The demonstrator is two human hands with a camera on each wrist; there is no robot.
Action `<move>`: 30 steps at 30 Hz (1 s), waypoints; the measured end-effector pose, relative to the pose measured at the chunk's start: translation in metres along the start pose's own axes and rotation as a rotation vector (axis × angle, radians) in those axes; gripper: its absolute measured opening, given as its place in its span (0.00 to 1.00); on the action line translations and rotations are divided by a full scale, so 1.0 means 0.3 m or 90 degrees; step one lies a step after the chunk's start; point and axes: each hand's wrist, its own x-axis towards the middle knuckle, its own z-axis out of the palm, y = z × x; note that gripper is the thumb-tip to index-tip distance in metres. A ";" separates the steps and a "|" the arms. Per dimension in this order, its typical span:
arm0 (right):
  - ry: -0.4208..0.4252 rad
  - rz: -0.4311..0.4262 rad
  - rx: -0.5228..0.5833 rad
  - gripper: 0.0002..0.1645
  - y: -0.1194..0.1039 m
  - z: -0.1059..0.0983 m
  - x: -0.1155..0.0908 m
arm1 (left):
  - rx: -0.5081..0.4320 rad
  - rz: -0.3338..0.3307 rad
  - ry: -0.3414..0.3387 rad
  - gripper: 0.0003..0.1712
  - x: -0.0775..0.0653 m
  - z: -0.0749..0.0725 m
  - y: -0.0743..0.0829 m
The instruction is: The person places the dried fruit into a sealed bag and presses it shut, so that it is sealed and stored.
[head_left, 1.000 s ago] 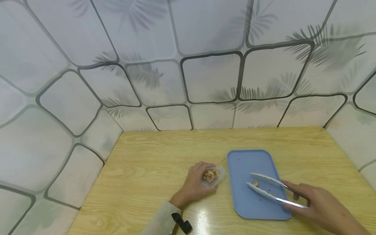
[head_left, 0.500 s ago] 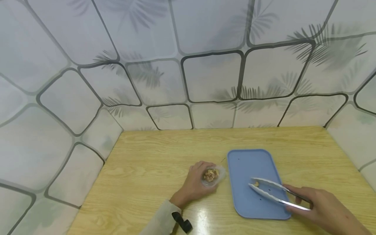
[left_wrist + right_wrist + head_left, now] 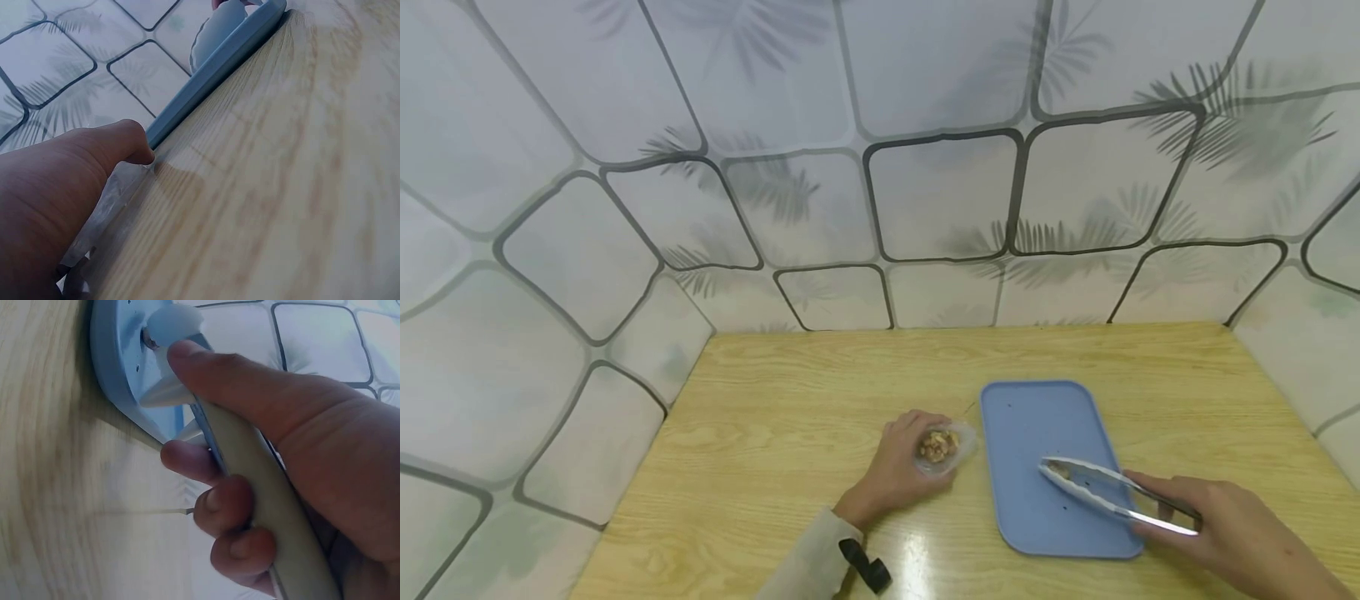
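On the left, the left hand curls around a small clear plastic bag holding walnut pieces, and the bag rests on the wooden surface just beside the blue tray. The grip keeps the bag's mouth turned upward and open, seemingly so the soft film cannot slump shut or tip its contents out; in the left wrist view the thumb lies over the crinkled film, close to the tray's edge. To the right, the tray lies flat on the surface with dark crumbs scattered over it. Over its middle the right hand squeezes a pair of white tongs, its grip narrow, thumb on the upper arm and fingers under the lower. The tips are nearly together around one small nut piece low over the tray, the squeeze evidently what keeps it pinned.
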 end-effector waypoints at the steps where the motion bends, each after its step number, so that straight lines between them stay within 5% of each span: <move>1: -0.006 0.003 -0.008 0.40 -0.002 -0.005 0.000 | 0.000 0.000 0.000 0.41 0.000 0.000 0.000; 10: -0.114 0.066 -0.077 0.49 -0.016 -0.052 0.005 | 0.002 -0.005 -0.004 0.41 0.004 -0.004 0.001; 20: -0.095 0.059 -0.077 0.46 0.004 -0.038 0.001 | 0.003 -0.011 -0.011 0.41 0.003 -0.009 0.007; 30: 0.128 -0.086 -0.028 0.36 -0.038 -0.018 -0.005 | 0.008 -0.008 -0.013 0.41 0.002 -0.007 0.004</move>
